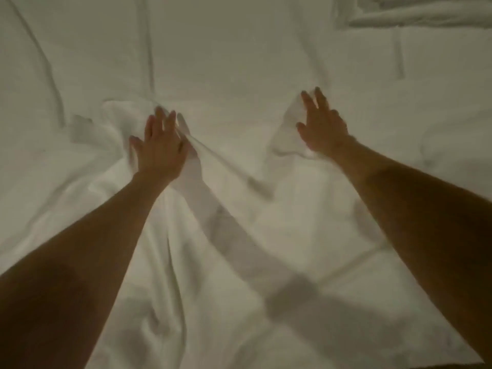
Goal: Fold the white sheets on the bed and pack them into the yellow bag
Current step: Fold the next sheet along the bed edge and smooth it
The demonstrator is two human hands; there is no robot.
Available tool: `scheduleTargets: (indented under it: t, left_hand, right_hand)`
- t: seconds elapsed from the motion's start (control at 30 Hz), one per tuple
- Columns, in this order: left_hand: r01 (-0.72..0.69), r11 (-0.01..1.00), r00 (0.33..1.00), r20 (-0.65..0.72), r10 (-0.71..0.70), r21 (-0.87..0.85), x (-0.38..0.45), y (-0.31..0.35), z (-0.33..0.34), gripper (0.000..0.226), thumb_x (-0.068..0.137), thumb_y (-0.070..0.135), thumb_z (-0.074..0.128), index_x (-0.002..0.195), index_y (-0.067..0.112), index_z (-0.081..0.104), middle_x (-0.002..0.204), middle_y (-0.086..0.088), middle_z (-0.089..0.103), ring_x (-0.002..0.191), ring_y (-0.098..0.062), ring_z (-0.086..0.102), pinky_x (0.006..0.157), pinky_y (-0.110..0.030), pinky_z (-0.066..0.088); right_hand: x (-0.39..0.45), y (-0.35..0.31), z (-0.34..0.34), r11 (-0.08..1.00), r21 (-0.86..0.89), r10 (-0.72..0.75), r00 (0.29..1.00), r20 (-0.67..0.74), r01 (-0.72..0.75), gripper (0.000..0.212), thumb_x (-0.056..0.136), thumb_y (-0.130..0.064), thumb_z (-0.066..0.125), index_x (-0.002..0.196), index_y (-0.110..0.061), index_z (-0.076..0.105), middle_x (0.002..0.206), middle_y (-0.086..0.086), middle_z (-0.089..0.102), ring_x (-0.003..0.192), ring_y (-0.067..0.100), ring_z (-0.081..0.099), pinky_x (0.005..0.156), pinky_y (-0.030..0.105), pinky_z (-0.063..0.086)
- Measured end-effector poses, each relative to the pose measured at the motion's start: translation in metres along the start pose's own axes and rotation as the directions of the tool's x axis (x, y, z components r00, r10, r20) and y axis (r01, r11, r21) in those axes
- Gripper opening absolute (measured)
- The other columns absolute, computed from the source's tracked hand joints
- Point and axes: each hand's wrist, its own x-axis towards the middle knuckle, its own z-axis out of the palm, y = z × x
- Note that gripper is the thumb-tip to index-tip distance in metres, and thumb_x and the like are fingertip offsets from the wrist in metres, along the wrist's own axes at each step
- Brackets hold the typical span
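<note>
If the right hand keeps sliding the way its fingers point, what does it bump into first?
Probably nothing solid soon. The right hand points up the bed over flat white sheet. A folded white bundle lies farther off and rightward; depth is hard to judge.

Head view, steeply down, close over bed point(239, 62)

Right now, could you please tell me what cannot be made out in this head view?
- Yellow bag: nowhere in the head view.
- Left hand and right hand: motion blur hides whether any fingers pinch the white sheet.
- Folded white pile, top right: cut off by the frame edge, blurred.
</note>
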Motion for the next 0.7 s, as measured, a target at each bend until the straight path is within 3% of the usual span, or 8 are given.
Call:
scheduleTargets:
  t: [0.07, 0.2, 0.27, 0.37, 0.47, 0.57, 0.63, 0.7]
  left_hand:
    - [-0.023, 0.999, 0.990, -0.137, 0.016, -0.049, 0.021, -0.003, -0.005, 0.060, 0.098, 0.033, 0.044, 0.152, 0.018, 0.021, 0.159, -0.007, 0.016, 0.145, -0.027, 0.015, 0.112, -0.060, 0.016]
    - [-0.053, 0.992, 0.994, -0.090, 0.063, 0.113, 0.061, -0.015, -0.015, 0.055, 0.088, 0.043, 0.058, 0.134, 0.014, 0.047, 0.136, -0.016, 0.044, 0.131, -0.035, 0.034, 0.109, -0.057, 0.022]
    - [-0.060, 0.988, 0.998, -0.028, 0.064, 0.143, 0.073, -0.022, -0.027, 0.056, 0.082, 0.051, 0.064, 0.121, 0.012, 0.053, 0.123, -0.018, 0.054, 0.120, -0.038, 0.043, 0.105, -0.053, 0.027]
    - [-0.070, 0.989, 0.982, 0.186, 0.045, 0.132, 0.092, -0.029, -0.056, 0.049, 0.079, 0.052, 0.070, 0.108, 0.013, 0.061, 0.109, -0.014, 0.061, 0.109, -0.036, 0.053, 0.102, -0.048, 0.030]
    - [-0.096, 0.990, 0.943, 0.327, 0.059, 0.099, 0.112, -0.026, -0.083, 0.045, 0.079, 0.041, 0.074, 0.103, 0.003, 0.069, 0.081, -0.014, 0.061, 0.080, -0.031, 0.058, 0.090, -0.043, 0.045]
    - [-0.036, 0.996, 0.987, 0.156, 0.023, 0.083, 0.122, -0.019, -0.078, 0.040, 0.084, 0.037, 0.070, 0.113, 0.010, 0.065, 0.100, -0.018, 0.065, 0.098, -0.035, 0.058, 0.102, -0.049, 0.033]
    - [0.015, 0.990, 1.000, -0.003, -0.015, 0.143, 0.116, -0.015, -0.060, 0.045, 0.087, 0.028, 0.065, 0.128, 0.016, 0.052, 0.131, -0.019, 0.051, 0.125, -0.038, 0.041, 0.107, -0.055, 0.021]
    - [-0.036, 0.988, 0.988, -0.141, 0.058, 0.151, 0.097, -0.007, -0.039, 0.057, 0.090, 0.022, 0.056, 0.142, 0.017, 0.034, 0.150, -0.018, 0.029, 0.140, -0.037, 0.024, 0.109, -0.059, 0.014]
  right_hand:
    - [0.019, 0.001, -0.014, 0.993, 0.121, 0.004, 1.000, -0.002, -0.004, 0.064, 0.096, -0.029, 0.053, 0.150, -0.018, 0.021, 0.155, 0.011, 0.016, 0.126, 0.041, 0.045, 0.104, 0.044, 0.039]
    - [0.042, 0.001, -0.033, 0.980, 0.200, 0.000, 1.000, 0.029, -0.005, 0.049, 0.088, -0.033, 0.065, 0.127, -0.010, 0.046, 0.127, 0.016, 0.048, 0.110, 0.036, 0.053, 0.088, 0.038, 0.043]
    - [0.046, 0.002, -0.043, 0.987, 0.163, -0.024, 0.990, 0.136, 0.002, 0.032, 0.090, -0.031, 0.062, 0.110, -0.007, 0.056, 0.108, 0.017, 0.060, 0.100, 0.034, 0.060, 0.081, 0.033, 0.042]
    - [0.055, 0.003, -0.064, 0.957, 0.287, -0.023, 0.984, 0.177, -0.029, 0.015, 0.091, -0.023, 0.062, 0.088, -0.008, 0.062, 0.075, 0.010, 0.064, 0.055, 0.017, 0.068, 0.057, 0.021, 0.050]
    - [0.069, 0.008, -0.073, 0.953, 0.303, -0.020, 0.992, 0.124, -0.019, 0.015, 0.088, -0.019, 0.065, 0.082, -0.005, 0.066, 0.068, 0.011, 0.065, 0.049, 0.002, 0.064, 0.046, 0.006, 0.045]
    - [0.076, 0.011, -0.065, 0.955, 0.288, 0.058, 0.997, 0.059, -0.073, 0.005, 0.086, -0.012, 0.064, 0.089, -0.009, 0.067, 0.084, 0.014, 0.067, 0.062, 0.008, 0.070, 0.062, 0.011, 0.052]
    - [0.076, 0.009, -0.055, 0.972, 0.212, 0.107, 0.994, -0.023, -0.099, 0.035, 0.083, -0.006, 0.063, 0.118, -0.010, 0.058, 0.124, 0.016, 0.056, 0.104, 0.029, 0.063, 0.084, 0.028, 0.050]
    - [0.072, 0.002, -0.045, 0.983, 0.173, 0.087, 0.985, -0.145, -0.062, 0.055, 0.085, -0.008, 0.061, 0.136, -0.012, 0.041, 0.144, 0.015, 0.033, 0.120, 0.036, 0.049, 0.093, 0.034, 0.044]
